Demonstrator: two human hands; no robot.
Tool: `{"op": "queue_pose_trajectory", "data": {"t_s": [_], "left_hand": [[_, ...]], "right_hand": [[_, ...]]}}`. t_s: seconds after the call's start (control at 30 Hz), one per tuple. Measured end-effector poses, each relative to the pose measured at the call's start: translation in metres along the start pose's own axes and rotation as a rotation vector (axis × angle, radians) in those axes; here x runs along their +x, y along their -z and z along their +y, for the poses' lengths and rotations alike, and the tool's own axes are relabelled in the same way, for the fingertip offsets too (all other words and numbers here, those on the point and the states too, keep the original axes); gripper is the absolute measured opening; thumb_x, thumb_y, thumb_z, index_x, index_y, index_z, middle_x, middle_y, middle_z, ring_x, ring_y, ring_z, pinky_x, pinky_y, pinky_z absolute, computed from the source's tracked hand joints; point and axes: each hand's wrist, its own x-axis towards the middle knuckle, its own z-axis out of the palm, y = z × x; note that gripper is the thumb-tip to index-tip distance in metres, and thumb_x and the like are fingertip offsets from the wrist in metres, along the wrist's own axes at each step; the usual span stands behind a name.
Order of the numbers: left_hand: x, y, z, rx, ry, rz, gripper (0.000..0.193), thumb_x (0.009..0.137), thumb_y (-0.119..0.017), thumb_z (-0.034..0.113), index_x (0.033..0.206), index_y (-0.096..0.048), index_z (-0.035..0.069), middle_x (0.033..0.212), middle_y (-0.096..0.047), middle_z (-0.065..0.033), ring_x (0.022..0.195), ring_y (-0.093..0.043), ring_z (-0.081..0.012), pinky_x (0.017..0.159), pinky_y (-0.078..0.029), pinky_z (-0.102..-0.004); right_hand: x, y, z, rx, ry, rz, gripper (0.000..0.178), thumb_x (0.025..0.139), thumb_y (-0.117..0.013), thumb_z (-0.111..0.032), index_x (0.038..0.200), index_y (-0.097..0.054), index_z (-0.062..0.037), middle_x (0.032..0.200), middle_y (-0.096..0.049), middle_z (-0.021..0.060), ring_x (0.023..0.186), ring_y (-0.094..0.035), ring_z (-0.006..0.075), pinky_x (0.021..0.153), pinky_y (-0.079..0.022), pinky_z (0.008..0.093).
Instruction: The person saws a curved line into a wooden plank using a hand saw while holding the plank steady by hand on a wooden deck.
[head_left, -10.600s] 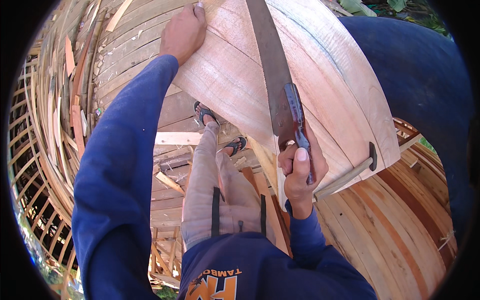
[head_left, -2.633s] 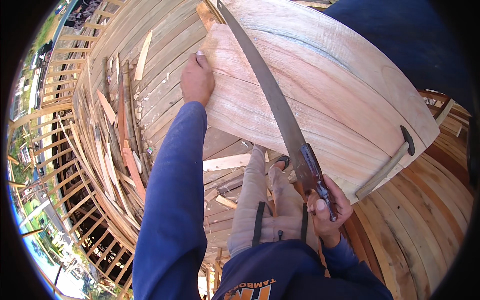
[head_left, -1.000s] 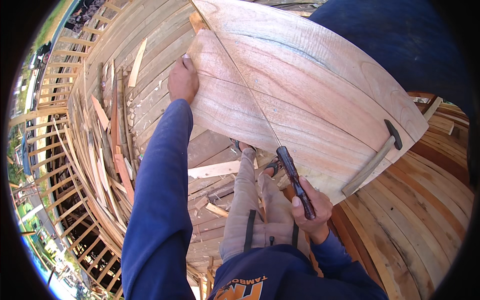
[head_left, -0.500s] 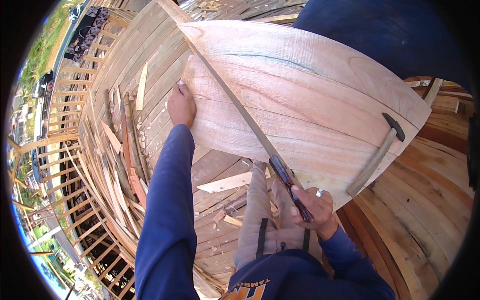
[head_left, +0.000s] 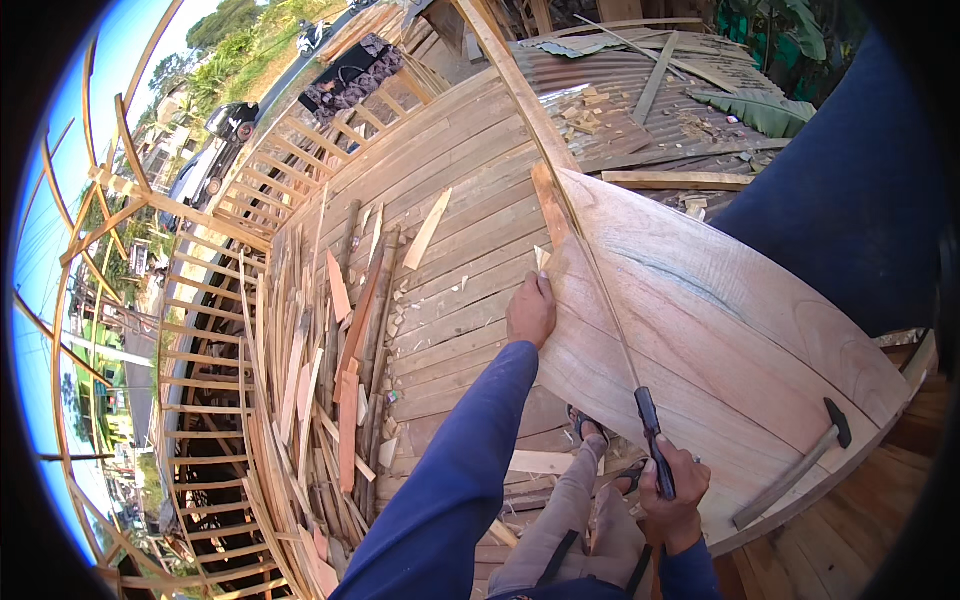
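My left hand (head_left: 532, 308) grips the left edge of a pale pinkish wooden panel (head_left: 720, 330) made of joined boards, its fingers partly hidden. My right hand (head_left: 676, 490) is closed round the dark handle of a handsaw (head_left: 655, 440) by the panel's near edge. From there the thin blade slants forward and left across the panel, toward its far-left corner. I cannot tell whether the teeth are in a cut. On the panel's right end lies a hammer (head_left: 790, 475) with a wooden handle and a dark head.
Offcuts and poles (head_left: 350, 390) lie heaped left on the plank floor (head_left: 460, 250). A slatted wooden railing (head_left: 215, 405) runs along the left. Corrugated sheets (head_left: 600, 75) with scraps lie beyond. A large dark blue shape (head_left: 820, 230) stands close at the right.
My view has swung up and left, so the panel, hammer and both hands sit lower and further right in it. Both hands keep their holds, and the saw still crosses the panel.
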Motion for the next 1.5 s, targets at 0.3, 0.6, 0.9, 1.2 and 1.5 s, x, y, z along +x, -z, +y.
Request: {"op": "queue_pose_trajectory", "data": {"t_s": [0.3,0.6,0.9,1.2,1.5], "left_hand": [[-0.004,-0.011,0.008,-0.042,0.013,-0.037,0.045,0.105,-0.034,0.039,0.100,-0.057,0.000,0.092,-0.065,-0.0320,0.090,-0.062,-0.0512,0.080,-0.046,-0.0580],[-0.004,-0.009,0.017,-0.024,-0.010,-0.029,0.046,0.105,-0.034,0.039,0.099,-0.057,-0.001,0.092,-0.065,-0.0330,0.090,-0.061,-0.0530,0.080,-0.045,-0.0590],[-0.003,-0.011,0.011,-0.004,0.011,-0.014,0.041,0.104,-0.038,0.038,0.096,-0.058,0.003,0.090,-0.067,-0.0294,0.086,-0.064,-0.0501,0.077,-0.048,-0.0587],[-0.002,-0.012,0.010,0.000,0.002,-0.022,0.045,0.105,-0.035,0.040,0.100,-0.059,0.002,0.093,-0.066,-0.0311,0.090,-0.062,-0.0507,0.080,-0.047,-0.0583],[-0.002,-0.017,0.008,0.006,-0.014,0.009,0.043,0.104,-0.037,0.039,0.095,-0.058,0.003,0.091,-0.067,-0.0285,0.088,-0.064,-0.0486,0.079,-0.048,-0.0570]], "right_hand": [[0.101,-0.063,0.014,0.047,0.127,0.124,0.036,0.079,-0.068,-0.005,0.115,-0.067,0.0007,0.072,-0.063,0.0130,0.053,-0.062,0.0276,0.050,-0.051,0.0362],[0.099,-0.053,0.016,0.068,0.145,0.161,0.035,0.077,-0.069,-0.002,0.112,-0.067,0.0031,0.068,-0.062,0.0117,0.049,-0.059,0.0251,0.047,-0.047,0.0344],[0.061,-0.027,0.012,-0.034,0.071,0.089,0.030,0.081,-0.066,-0.004,0.110,-0.068,0.0018,0.067,-0.061,0.0096,0.052,-0.059,0.0236,0.051,-0.046,0.0337],[0.024,0.002,0.004,-0.124,0.034,0.007,0.030,0.080,-0.066,-0.007,0.109,-0.068,0.0002,0.065,-0.059,0.0074,0.051,-0.057,0.0221,0.052,-0.043,0.0323],[-0.020,0.026,0.000,-0.073,0.048,0.008,0.029,0.081,-0.065,-0.007,0.108,-0.067,0.0013,0.063,-0.057,0.0098,0.051,-0.056,0.0244,0.050,-0.040,0.0345]]}}
